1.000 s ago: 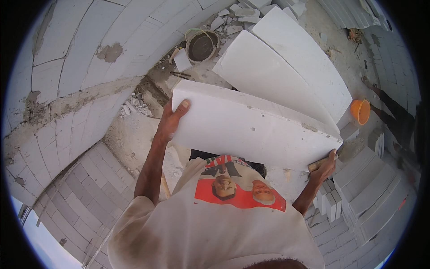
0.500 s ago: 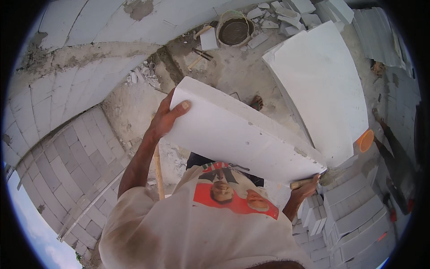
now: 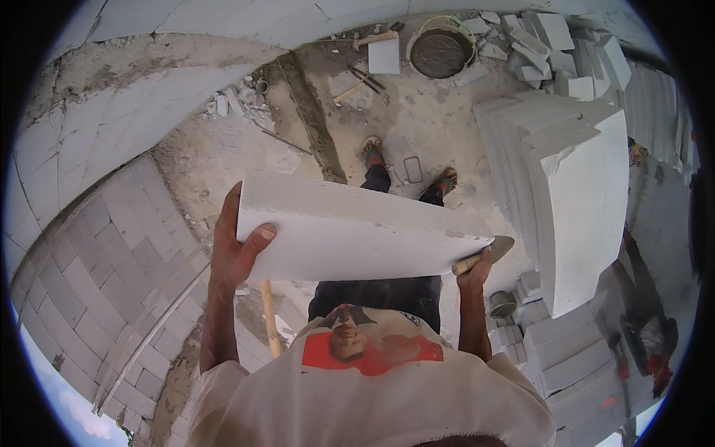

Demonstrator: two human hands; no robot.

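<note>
A long white lightweight concrete block [image 3: 350, 246] is held across the front of my body, its right end slightly lower than its left. My left hand [image 3: 237, 249] grips its left end, the thumb pressed on the broad face. At the opposite end, my right hand [image 3: 477, 276] supports the lower right corner. That same hand also holds a trowel [image 3: 503, 251], whose wooden handle lies along the block's edge and whose metal blade points outward. The fingers behind and under the block are hidden.
Large white blocks [image 3: 588, 216] stand stacked at right, with broken pieces [image 3: 532, 48] beyond. A bucket of grey mortar [image 3: 442, 54] and a hammer [image 3: 376, 38] are at the far side. A dark mortar strip [image 3: 316, 127] crosses the floor. Another person [image 3: 646, 313] is at far right.
The block has moved left, away from the stack, and turned closer to level. Both hands keep their grip. My body has turned, bringing both feet into view.
</note>
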